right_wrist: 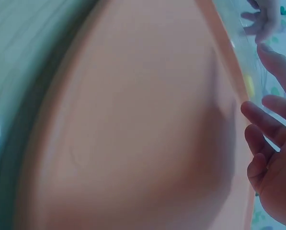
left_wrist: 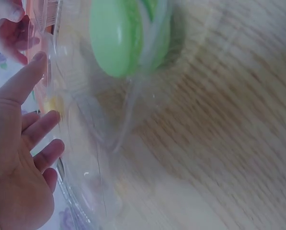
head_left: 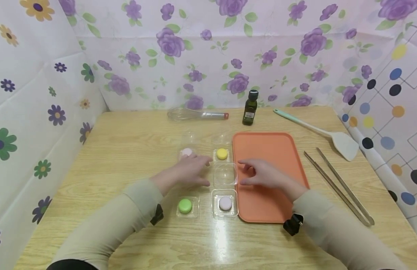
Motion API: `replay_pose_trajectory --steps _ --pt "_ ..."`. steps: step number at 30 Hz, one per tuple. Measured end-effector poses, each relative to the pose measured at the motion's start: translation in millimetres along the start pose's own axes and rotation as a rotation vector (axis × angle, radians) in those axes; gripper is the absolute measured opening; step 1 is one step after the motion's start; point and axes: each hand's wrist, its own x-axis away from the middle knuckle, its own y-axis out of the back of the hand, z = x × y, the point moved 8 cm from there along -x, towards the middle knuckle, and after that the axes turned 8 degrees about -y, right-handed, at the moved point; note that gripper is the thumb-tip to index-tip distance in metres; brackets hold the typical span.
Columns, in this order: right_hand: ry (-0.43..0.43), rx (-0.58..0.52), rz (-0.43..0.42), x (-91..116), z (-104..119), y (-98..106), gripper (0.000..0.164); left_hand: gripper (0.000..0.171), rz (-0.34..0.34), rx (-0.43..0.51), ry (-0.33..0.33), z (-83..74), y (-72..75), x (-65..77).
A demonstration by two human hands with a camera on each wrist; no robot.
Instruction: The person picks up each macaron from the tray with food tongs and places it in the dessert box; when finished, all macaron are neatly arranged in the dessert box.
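Left hand (head_left: 192, 170) and right hand (head_left: 263, 174), empty, fingers parted, flank a clear lid (head_left: 225, 174) mid-frame.
It lies open, presumably to leave the lavender macaron (head_left: 225, 203), lower centre, uncovered; the left partly hides a pink macaron (head_left: 186, 151), the right hovers over an orange tray (head_left: 267, 146), tongs (head_left: 343, 182) at right.

A kitchen-like corner, with whisk (head_left: 198, 114), spatula (head_left: 343, 144) and tongs (head_left: 337, 188) on a wood-grain table (head_left: 127, 150), flower-patterned sheeting (head_left: 208, 67) behind.
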Motion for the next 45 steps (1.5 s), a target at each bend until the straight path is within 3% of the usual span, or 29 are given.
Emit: replay_pose_trajectory --steps 9,17,29,36,45 --pt "0.037 -0.065 0.002 -8 12 -12 0.080 0.082 0.011 0.045 0.015 -3.4 -5.4 -3.4" --pt "0.004 -0.115 0.019 -10 16 -17 0.079 0.085 0.022 -0.021 0.000 -4.6 -9.6 -7.1" --pt "0.017 -0.201 -0.020 -12 18 -20 0.075 0.081 0.008 -0.018 -0.009 -6.9 -9.7 -7.6" --pt "0.044 -0.188 -0.038 -9 20 -19 0.075 0.080 -0.001 -0.032 -0.016 -7.0 -11.1 -7.0" --pt "0.073 -0.173 0.001 -12 17 -24 0.081 0.077 -0.031 -0.057 -0.017 -6.9 -14.7 -9.3"
